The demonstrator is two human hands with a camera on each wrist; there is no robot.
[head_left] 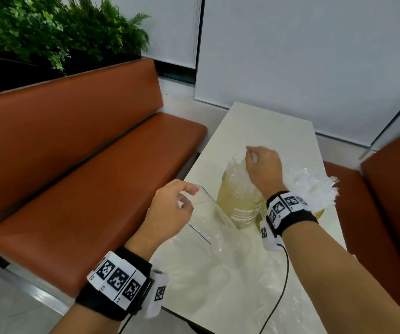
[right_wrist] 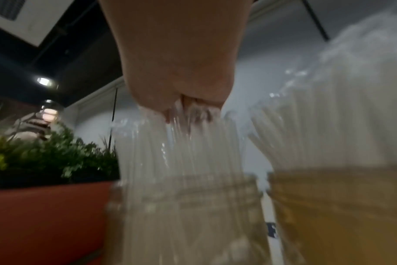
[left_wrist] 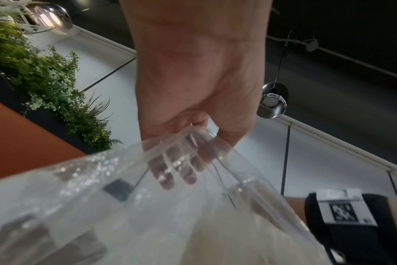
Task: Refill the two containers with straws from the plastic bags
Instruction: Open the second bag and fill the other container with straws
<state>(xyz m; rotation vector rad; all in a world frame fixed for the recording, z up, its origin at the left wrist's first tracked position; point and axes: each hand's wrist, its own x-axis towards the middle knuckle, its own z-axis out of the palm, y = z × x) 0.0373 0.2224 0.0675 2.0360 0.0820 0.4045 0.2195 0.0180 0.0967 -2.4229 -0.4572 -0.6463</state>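
Observation:
Two yellowish clear containers stand side by side on the cream table (head_left: 264, 124). The left container (head_left: 238, 201) holds a bundle of clear wrapped straws (head_left: 237, 168). My right hand (head_left: 261, 165) grips the tops of those straws (right_wrist: 177, 143) above the left container (right_wrist: 186, 215). The right container (right_wrist: 338, 206), partly hidden behind my right wrist, is packed with white wrapped straws (head_left: 312, 186). My left hand (head_left: 177, 203) pinches the open rim of a clear plastic bag (head_left: 208, 227) lying on the table's near part. In the left wrist view the fingers (left_wrist: 177, 166) show through the bag (left_wrist: 147, 215).
Orange padded benches flank the table: one on the left (head_left: 78, 177), one on the right (head_left: 391, 189). A planter with green foliage (head_left: 37, 32) sits behind the left bench. More clear plastic (head_left: 254, 285) covers the near table, and a black cable (head_left: 283, 285) trails from my right wrist.

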